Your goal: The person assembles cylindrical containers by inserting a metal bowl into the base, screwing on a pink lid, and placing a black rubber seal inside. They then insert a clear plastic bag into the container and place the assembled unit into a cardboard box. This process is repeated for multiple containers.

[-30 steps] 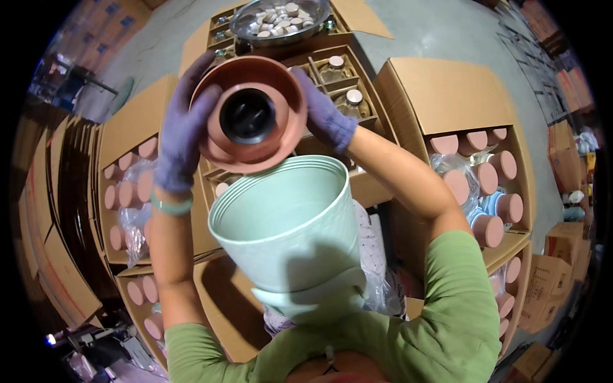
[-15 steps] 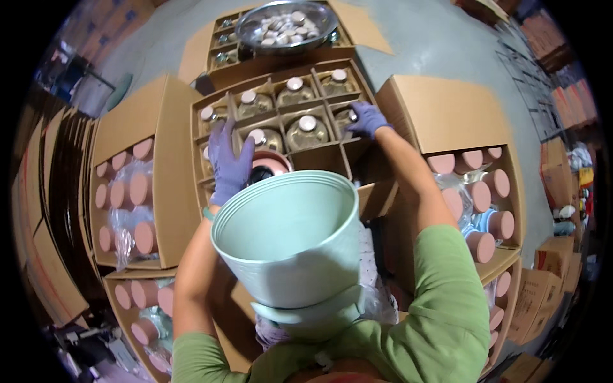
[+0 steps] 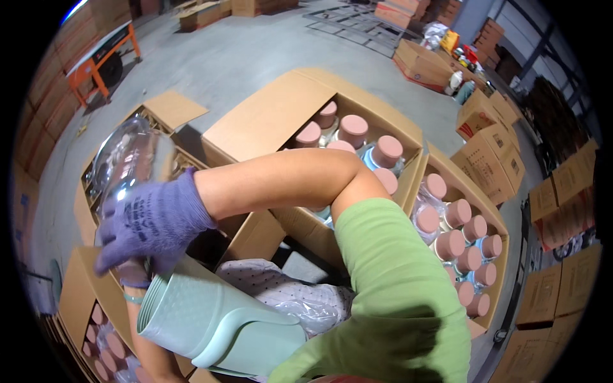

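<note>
My right hand (image 3: 150, 220), in a purple knit glove, reaches across to the left with curled fingers, blurred by motion. What lies under its palm is hidden. Just beyond it is a clear, shiny glass shape (image 3: 153, 156), smeared; I cannot tell if the hand holds it. Largely hidden below the right hand is my left hand (image 3: 133, 274), also gloved, with a teal band at its wrist; its fingers do not show. Near both hands, a pale green ribbed plastic bucket (image 3: 217, 319) lies tilted against my body.
Right of my arm stand open cartons with pink-capped bottles (image 3: 352, 131) in plastic wrap, and another such carton (image 3: 491, 223). More pink caps (image 3: 115, 345) show at the lower left. Beyond are an orange-legged stand (image 3: 96, 73) and stacked brown boxes (image 3: 488, 153).
The view has swung to the right. My right hand has left the divided carton's right side and crossed over to my left hand. The bucket now leans leftward in view.
</note>
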{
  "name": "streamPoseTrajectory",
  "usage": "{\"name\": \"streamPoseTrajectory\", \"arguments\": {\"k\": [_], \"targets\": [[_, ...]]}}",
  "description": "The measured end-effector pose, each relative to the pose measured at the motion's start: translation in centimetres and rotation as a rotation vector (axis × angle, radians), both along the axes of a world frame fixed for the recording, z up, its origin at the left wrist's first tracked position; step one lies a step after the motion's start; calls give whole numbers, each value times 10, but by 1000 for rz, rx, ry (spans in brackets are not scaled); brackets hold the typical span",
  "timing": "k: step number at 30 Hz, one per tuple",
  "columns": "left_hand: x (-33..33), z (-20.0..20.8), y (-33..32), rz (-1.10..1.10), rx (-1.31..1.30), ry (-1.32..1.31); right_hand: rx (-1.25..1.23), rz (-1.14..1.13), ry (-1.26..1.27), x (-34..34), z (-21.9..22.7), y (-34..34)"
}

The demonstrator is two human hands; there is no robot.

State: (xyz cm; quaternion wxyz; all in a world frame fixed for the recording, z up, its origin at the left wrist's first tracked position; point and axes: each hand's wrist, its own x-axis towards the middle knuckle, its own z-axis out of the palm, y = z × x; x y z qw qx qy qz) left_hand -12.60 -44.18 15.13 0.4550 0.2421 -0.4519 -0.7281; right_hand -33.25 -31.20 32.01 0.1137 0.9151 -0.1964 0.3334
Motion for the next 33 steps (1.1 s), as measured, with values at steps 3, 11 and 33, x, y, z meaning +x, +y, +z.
{"name": "streamPoseTrajectory", "arguments": {"k": [3,11,33], "targets": [[18,24,9,17,-50,-2,58,34,-293,-14,17,-13],[66,42,80,-335,179,257,1071,137,-1145,-20,-46,-62],[60,-21,71,19,-24,-281,1393,239,357,48,-33,-28]]}}
